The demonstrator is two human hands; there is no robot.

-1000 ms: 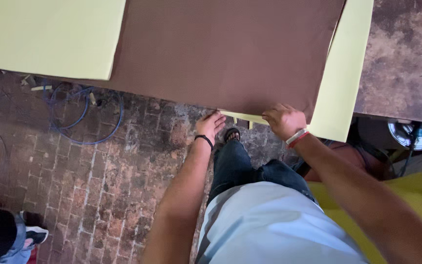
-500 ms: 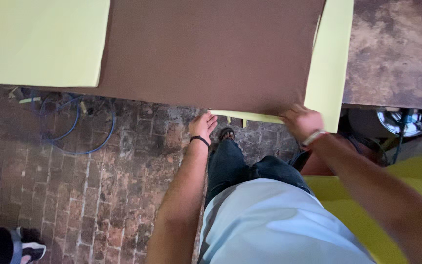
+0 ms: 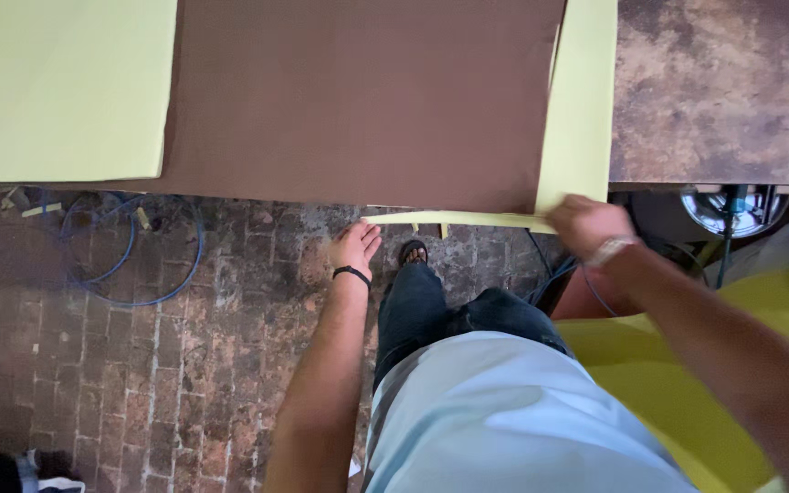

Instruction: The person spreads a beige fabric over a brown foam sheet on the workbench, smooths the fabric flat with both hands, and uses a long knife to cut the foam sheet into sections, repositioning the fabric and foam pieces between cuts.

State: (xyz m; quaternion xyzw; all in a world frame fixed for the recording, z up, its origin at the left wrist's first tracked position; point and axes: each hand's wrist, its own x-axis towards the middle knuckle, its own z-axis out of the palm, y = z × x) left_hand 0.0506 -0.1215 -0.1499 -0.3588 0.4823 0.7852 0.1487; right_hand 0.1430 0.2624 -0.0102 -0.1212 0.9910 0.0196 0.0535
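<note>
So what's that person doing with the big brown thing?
A person stands at a table, looking down. Their right hand grips the near corner of a yellow-green foam sheet lying under a large brown sheet. Their left hand touches the foam's thin front edge. A blue cable lies on the brick floor.

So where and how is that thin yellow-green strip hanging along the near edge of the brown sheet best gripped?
Probably at its two ends, from the near, floor side. The strip is long, narrow and juts past the brown sheet, so its underside is free. The right hand is at one end; the left hand is by the other.
</note>
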